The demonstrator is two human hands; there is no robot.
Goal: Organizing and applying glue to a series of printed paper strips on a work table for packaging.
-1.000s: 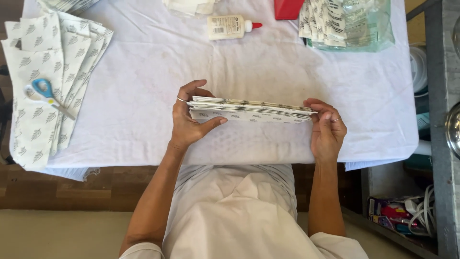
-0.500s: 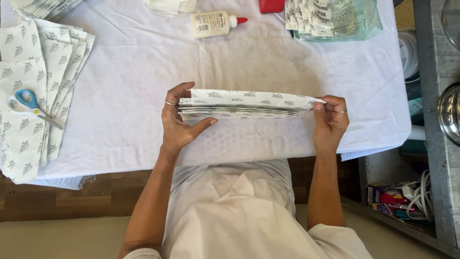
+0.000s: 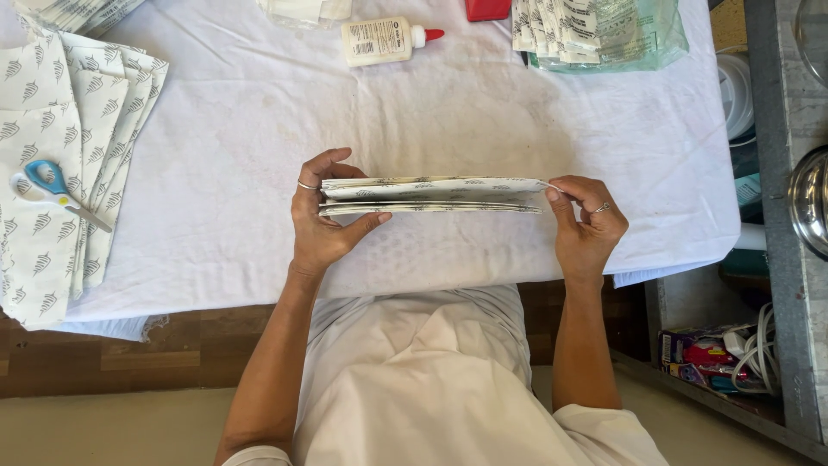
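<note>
The folded paper stack (image 3: 431, 195) now gapes a bit more at the top than a moment ago. The left hand (image 3: 323, 220) grips its left end, and the right hand (image 3: 586, 223) pinches the top sheet at the right end. It sits above the white tablecloth (image 3: 431, 112), with bare cloth all around. The scissors (image 3: 53, 190) lie far left. The printing is too small to make out.

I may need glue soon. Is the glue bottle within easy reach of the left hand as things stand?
Probably yes: bare white cloth lies between the left hand and the glue bottle, but that hand is holding the folded paper stack.
</note>
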